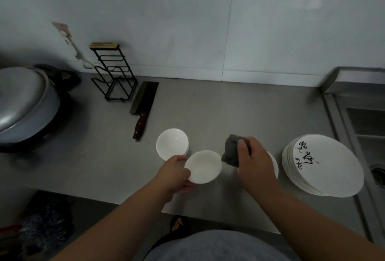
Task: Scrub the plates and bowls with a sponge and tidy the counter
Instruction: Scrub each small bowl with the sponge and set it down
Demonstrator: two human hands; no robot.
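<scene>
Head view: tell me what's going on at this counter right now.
A person is doing dishes at a steel counter. The left hand holds a small white bowl by its rim, and the right hand grips a grey sponge right at the bowl's far edge. A second white bowl stands just behind, another white dish is mostly hidden under the right hand, and a stack of plates sits beside the sink.

Black brush characters mark the top plate (325,167), too blurred to read.
</scene>
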